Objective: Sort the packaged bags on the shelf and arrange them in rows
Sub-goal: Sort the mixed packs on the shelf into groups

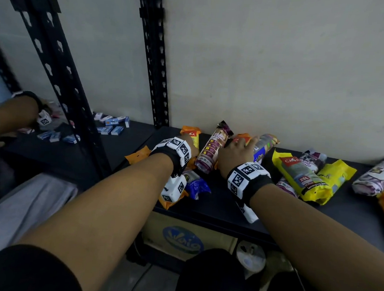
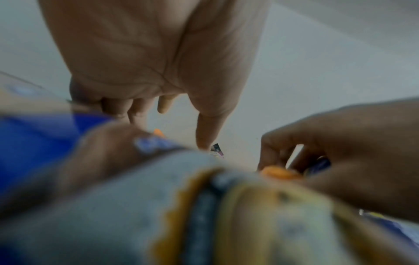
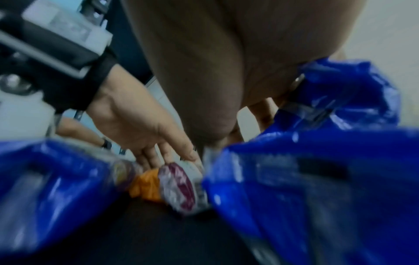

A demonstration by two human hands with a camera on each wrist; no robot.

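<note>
Several packaged bags lie scattered on a dark shelf (image 1: 216, 206). My left hand (image 1: 190, 144) reaches to the back, over an orange bag (image 1: 190, 132). In the right wrist view its straight fingers (image 3: 156, 154) touch the end of a purple drawstring bag (image 3: 181, 186). That purple bag (image 1: 211, 149) lies between my two hands. My right hand (image 1: 243, 144) is over a second orange bag (image 1: 241, 137), next to a grey-and-blue bag (image 1: 263, 145). In the left wrist view the right hand's fingers (image 2: 278, 152) curl onto the orange bag's edge (image 2: 281, 173).
A large yellow bag (image 1: 302, 175), a smaller yellow one (image 1: 334, 175) and purple bags (image 1: 375, 176) lie to the right; a blue bag (image 1: 197, 184) lies near the front edge. A black upright (image 1: 155, 74) stands on the left. Another person's arm (image 1: 13, 114) works among small boxes (image 1: 110, 126).
</note>
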